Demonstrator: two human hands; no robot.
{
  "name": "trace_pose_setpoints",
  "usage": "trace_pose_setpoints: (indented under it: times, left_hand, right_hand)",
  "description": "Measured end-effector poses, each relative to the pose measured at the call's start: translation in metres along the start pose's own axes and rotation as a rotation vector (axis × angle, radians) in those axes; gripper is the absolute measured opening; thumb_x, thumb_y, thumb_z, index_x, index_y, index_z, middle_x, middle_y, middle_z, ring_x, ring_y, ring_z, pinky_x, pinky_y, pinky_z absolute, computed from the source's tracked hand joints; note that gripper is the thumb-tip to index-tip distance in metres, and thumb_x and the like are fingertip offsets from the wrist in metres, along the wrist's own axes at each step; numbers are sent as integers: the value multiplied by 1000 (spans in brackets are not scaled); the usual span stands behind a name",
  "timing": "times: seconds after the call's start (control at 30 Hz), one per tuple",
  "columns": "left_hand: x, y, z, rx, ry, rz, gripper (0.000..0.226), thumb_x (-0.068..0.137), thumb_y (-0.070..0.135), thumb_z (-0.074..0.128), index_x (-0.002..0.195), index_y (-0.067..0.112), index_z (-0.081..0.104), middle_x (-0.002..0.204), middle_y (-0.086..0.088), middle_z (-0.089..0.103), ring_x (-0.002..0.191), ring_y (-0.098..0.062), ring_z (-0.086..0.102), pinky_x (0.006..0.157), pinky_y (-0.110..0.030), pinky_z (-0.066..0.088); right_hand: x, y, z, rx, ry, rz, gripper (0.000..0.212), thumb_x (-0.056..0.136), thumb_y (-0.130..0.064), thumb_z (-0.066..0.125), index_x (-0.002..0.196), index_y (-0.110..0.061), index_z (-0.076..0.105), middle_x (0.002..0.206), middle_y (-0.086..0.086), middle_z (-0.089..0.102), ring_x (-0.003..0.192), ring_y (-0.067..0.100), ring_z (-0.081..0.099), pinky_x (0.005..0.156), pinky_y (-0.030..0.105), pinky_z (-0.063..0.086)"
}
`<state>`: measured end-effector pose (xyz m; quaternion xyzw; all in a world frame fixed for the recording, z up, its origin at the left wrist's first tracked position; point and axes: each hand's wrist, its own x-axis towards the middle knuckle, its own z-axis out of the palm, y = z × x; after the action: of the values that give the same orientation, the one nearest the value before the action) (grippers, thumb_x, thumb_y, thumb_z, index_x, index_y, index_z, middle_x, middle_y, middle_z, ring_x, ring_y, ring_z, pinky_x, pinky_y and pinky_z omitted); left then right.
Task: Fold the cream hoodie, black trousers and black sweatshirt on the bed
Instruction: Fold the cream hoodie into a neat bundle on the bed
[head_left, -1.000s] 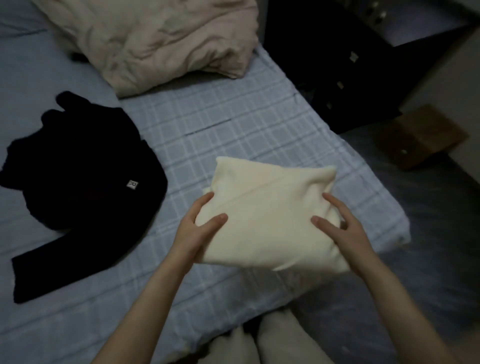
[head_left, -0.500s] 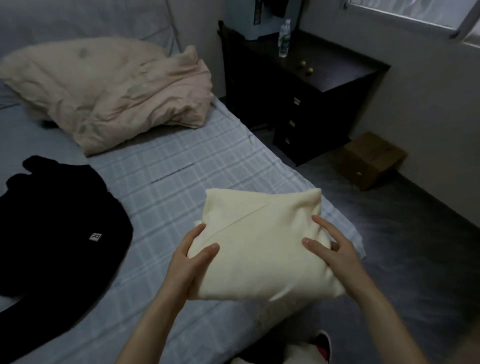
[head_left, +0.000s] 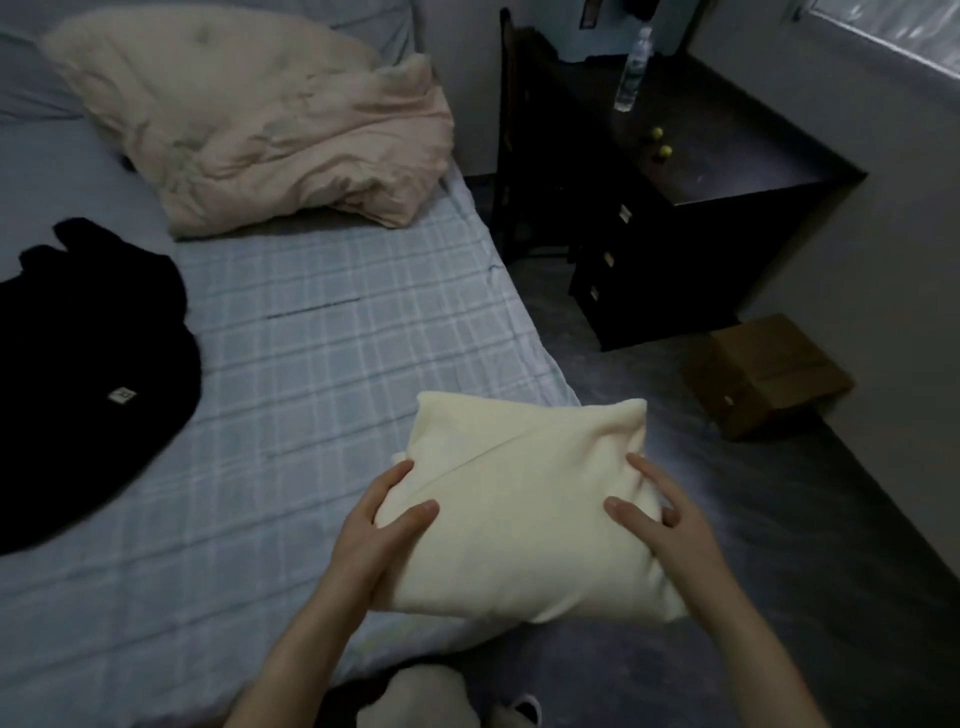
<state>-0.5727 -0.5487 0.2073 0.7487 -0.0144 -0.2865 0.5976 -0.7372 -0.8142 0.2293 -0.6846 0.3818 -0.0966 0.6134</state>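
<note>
A home bedroom: a bed (head_left: 322, 364) with checked sheet, a crumpled duvet (head_left: 270, 124) at eleven o'clock, a dark drawer cabinet (head_left: 675, 249) at one o'clock

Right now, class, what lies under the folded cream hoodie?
The left hand and right hand grip the cream hoodie at its sides, thumbs on top. The bed corner and floor show around it; whatever is directly beneath is covered.

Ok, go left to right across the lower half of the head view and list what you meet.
Black clothes → left hand → hoodie → right hand → box.
</note>
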Motion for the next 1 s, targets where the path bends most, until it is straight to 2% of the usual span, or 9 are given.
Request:
trace_pose_setpoints:
  times: [0.1,0.27,0.37,0.43,0.53,0.63,0.7,0.87,1.0]
  left_hand:
    - [11,5,12,7,67,-7,58,58,53,77,112,60,58,127,18,56,112,-6,55,88,-28,44]
    - [55,6,26,-32,108,-26,61,51,64,77,107,69,56,125,25,54,107,5,53,76,-19,44]
    - [97,1,37,-59,103,-55,64,50,63,77,110,68,55,129,19,55,111,-1,55,83,-25,48]
    - [128,1,45,-91,94,-76,63,50,59,79,109,66,56,131,15,56,114,-8,57,91,-31,50]
    - [180,2,57,-133,94,-100,57,63,45,84,106,68,55,131,12,55,113,-9,56,90,-30,49]
    - [234,-3,68,-184,118,-118,63,66,37,83,117,59,54,132,8,55,115,-14,57,98,-39,50]
    - [270,-12,74,-210,155,-127,69,61,39,82,123,53,54,129,9,57,115,-16,58,100,-42,49]
    - [369,-63,88,-269,239,-120,71,64,33,83,125,50,54,123,12,62,110,-11,61,93,-33,52]
    - [421,-118,103,-265,277,-140,66,77,22,83,131,45,52,119,21,58,106,-1,58,83,-21,50]
  right_hand:
    - [33,-6,-5,-13,-52,-42,54,78,-19,81,121,-44,59,130,-5,60,116,14,58,92,31,48]
    - [101,-16,0,-37,-110,-48,54,77,-17,82,119,-43,60,121,-3,65,108,10,63,76,16,52]
    - [151,-19,3,-82,-132,-42,56,77,-18,83,122,-42,60,123,-3,63,110,14,62,86,26,54]
    - [188,-21,9,-119,-142,-44,57,76,-17,84,121,-43,60,120,-6,64,105,6,62,78,17,53]
    - [254,-24,21,-164,-173,-72,59,75,-15,85,123,-38,60,116,-15,62,101,-7,57,69,4,48]
    - [317,-22,34,-189,-216,-68,58,74,-19,85,120,-45,59,114,-27,58,95,-12,59,67,4,47]
    - [361,-14,47,-186,-242,-66,59,72,-21,86,119,-46,61,118,-24,61,95,-12,62,69,7,50]
    - [473,39,89,-151,-291,-83,60,69,-15,88,111,-51,65,117,-15,67,93,-7,67,68,9,51]
    - [523,105,113,-177,-327,-29,60,74,-18,85,124,-41,61,132,-6,61,106,-6,61,81,9,51]
